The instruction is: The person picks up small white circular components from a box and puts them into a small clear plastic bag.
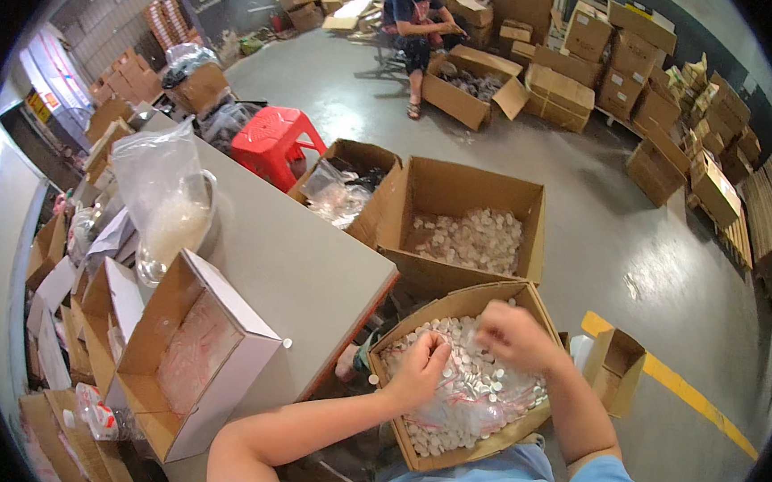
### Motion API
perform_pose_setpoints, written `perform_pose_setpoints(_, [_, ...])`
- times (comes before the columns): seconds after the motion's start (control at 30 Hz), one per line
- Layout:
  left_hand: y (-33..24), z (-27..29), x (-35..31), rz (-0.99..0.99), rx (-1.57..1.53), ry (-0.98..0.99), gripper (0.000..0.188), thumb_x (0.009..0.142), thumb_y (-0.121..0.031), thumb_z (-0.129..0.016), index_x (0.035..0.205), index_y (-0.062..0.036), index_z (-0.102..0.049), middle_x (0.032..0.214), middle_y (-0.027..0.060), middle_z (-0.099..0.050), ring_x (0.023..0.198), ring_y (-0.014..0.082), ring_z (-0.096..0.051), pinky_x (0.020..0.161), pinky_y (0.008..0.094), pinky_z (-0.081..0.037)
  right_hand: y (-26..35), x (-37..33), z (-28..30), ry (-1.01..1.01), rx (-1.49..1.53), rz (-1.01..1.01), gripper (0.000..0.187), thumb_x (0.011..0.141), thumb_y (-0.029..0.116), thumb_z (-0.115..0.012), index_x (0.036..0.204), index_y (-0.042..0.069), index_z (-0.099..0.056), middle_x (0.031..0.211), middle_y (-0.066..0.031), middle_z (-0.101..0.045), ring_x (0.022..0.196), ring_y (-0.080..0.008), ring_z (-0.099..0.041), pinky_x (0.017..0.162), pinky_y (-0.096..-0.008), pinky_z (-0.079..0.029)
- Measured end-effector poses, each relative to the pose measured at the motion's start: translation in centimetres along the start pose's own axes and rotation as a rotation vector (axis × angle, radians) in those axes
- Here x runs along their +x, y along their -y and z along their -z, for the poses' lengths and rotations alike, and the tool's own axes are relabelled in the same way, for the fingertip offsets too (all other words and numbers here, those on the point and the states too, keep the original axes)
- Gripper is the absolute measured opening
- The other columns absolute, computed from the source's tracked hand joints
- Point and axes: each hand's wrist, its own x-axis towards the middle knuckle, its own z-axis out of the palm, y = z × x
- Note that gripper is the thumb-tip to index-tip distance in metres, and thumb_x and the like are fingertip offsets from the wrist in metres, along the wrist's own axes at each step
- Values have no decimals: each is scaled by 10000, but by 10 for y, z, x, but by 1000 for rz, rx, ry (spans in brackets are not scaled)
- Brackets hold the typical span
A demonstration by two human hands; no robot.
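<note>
A cardboard box [400,432] sits against my lap, holding many small, round, white pieces like caps or discs [430,441]. Clear plastic bags with red edges [481,420] lie over part of them. My left hand [420,371] is over the box's left side, thumb and fingers pressed together; what they pinch is hidden. To its right, above the far part of the pile, my right hand [515,336] is curled and slightly blurred, and its fingertips cannot be made out. One white piece [374,379] shows at the box's left edge.
Beyond my box stands a larger carton [468,278] of similar pieces, beside a carton of plastic bags [387,219]. The grey table [286,261] at left bears a white box [255,321] and a clear bag [170,195]. A red stool [276,144] and seated person [419,19] are farther off.
</note>
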Motion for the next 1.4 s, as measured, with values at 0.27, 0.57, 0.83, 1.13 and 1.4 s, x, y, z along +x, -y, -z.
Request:
perform_pose_setpoints(0.27, [-5, 3, 8, -324, 578, 249, 328, 772, -132, -660, 1027, 2, -504, 1032, 188, -493, 1002, 337, -488, 844, 397, -427, -37, 60, 39, -598, 635, -555, 205, 918, 238, -566, 911, 37, -531, 716, 3, -515, 615, -76, -467, 518, -243, -389])
perform_pose_setpoints(0.57, [25, 10, 21, -373, 1209, 528, 501, 715, -124, -694, 1145, 37, -495, 1086, 165, -478, 1115, 379, -410, 956, 443, -378, -21, 20, -28, 289, -141, -329, 308, 813, 214, -623, 1072, 52, -584, 860, -195, -599, 895, -347, -605, 826, -407, -483])
perform_pose_setpoints(0.83, [8, 18, 20, -222, 807, 385, 164, 770, 1, -552, 934, 0, -547, 969, 193, -533, 915, 377, -566, 756, 453, -483, -16, -6, -51, 519, -257, -402, 562, 673, 217, -728, 1175, 111, -499, 1085, -254, -513, 1010, -408, -550, 866, -429, -466])
perform_pose_setpoints(1.13, [6, 24, 34, -199, 452, 328, 88, 772, 31, -537, 858, 22, -556, 854, 181, -599, 856, 337, -603, 725, 411, -472, -16, -4, -50, 345, -37, -422, 272, 700, 122, -631, 958, 43, -595, 890, -184, -596, 884, -346, -587, 767, -409, -477])
perform_pose_setpoints(1.4, [2, 22, 35, -130, 366, 268, 162, 773, 33, -531, 925, 7, -579, 872, 185, -600, 881, 345, -593, 752, 394, -463, -7, 13, -46, 171, 368, -702, 200, 792, 66, -515, 966, 4, -591, 766, -112, -596, 727, -156, -586, 634, -310, -457])
